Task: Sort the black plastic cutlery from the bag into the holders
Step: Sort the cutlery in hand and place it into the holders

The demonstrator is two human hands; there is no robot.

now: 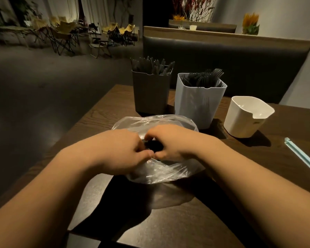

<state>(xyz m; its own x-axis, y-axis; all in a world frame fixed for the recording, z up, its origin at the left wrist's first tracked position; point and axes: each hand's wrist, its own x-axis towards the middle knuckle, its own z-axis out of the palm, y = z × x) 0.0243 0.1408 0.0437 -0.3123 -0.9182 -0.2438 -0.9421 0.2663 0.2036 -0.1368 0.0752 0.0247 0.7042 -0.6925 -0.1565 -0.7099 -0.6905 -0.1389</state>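
A clear plastic bag (159, 173) lies on the dark wooden table (195, 221) in front of me. My left hand (122, 151) and my right hand (170, 142) meet over its mouth, fingers curled around black plastic cutlery (153, 145) that shows between them. Behind the bag stand three holders: a dark grey holder (151, 92) full of black knives, a light grey holder (198, 102) full of black forks, and a white holder (245, 117) with nothing visible inside.
A pale teal straw-like stick (304, 158) lies at the table's right edge. A dark padded bench back (231, 61) rises behind the holders. Folding chairs (64, 34) stand far off at the left across an open floor.
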